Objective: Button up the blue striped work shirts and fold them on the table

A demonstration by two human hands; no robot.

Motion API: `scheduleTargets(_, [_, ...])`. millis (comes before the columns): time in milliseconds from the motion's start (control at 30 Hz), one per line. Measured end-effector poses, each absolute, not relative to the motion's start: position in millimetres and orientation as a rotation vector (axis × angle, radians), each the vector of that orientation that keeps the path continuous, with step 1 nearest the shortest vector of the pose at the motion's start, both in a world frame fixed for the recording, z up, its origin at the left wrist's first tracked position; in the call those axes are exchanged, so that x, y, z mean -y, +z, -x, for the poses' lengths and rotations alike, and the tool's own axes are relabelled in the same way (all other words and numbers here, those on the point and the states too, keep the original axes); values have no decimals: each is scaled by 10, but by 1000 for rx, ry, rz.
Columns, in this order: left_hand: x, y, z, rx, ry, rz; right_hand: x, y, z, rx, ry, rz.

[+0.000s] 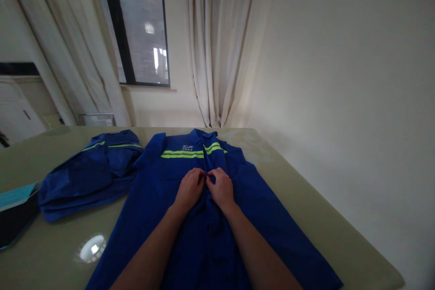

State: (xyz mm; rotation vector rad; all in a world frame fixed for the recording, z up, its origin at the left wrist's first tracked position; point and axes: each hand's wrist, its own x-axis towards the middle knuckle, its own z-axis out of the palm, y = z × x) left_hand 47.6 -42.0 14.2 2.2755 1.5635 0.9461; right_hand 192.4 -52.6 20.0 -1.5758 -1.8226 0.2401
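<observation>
A blue work jacket [268, 217] with yellow-green and grey reflective stripes lies spread on the table, its collar toward the far edge and its sleeves out to both sides. At the front opening, below the chest stripe, my left hand [190, 186] pinches the jacket's edge. Close beside it, my right hand [220, 186] pinches the opening from the other side, fingertips nearly touching those of my left. Whatever small piece lies between the fingertips is too small to make out. Below my hands the front placket runs down between my forearms.
A second blue garment [91, 176] with yellow-green stripes lies bunched to the left, against the jacket's sleeve. At the far left are a light-blue mask [16, 197] and a dark item [16, 222]. The greenish table [306, 204] meets a wall on the right; curtains [217, 45] hang beyond.
</observation>
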Motion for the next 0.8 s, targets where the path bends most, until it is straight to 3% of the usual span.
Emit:
scheduleTargets(600, [421, 148, -474, -1558, 957, -2212, 538, 202, -1906, 1885, 221, 1572])
scheduleTargets(800, [419, 143, -470, -1560, 992, -2161, 488, 223, -1950, 1775, 421, 1423])
